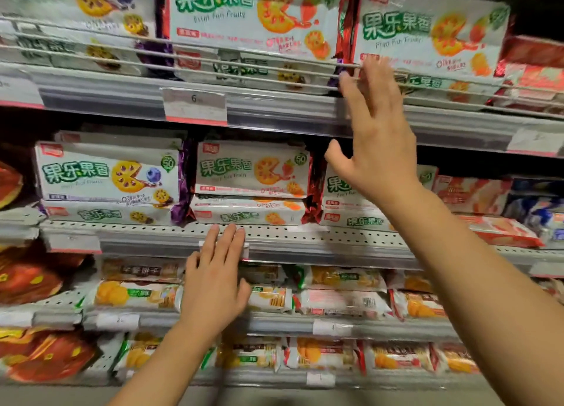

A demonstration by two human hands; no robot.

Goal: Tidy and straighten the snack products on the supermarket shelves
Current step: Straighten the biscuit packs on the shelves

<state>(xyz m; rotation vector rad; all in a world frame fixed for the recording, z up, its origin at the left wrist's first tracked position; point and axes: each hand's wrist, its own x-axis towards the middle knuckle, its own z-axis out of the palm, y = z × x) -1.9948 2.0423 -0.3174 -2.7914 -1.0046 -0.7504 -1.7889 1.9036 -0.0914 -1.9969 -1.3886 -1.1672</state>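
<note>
White fruit-biscuit packs with green lettering fill the shelves. My right hand point(374, 136) is raised with fingers spread, its fingertips at the lower left corner of a strawberry pack point(433, 36) leaning on the top shelf behind a wire rail point(244, 59). It holds nothing. My left hand point(215, 280) is open, fingers together, resting near the front edge of the middle shelf point(274, 231), just below a stack of two strawberry packs point(251, 170). A blueberry pack point(106, 173) stands to the left of that stack.
Price labels point(195, 104) hang on the shelf fronts. Lower shelves hold orange cracker packs point(134, 295). Red bags point(33, 286) sit at the left, red and blue packs point(537, 210) at the right.
</note>
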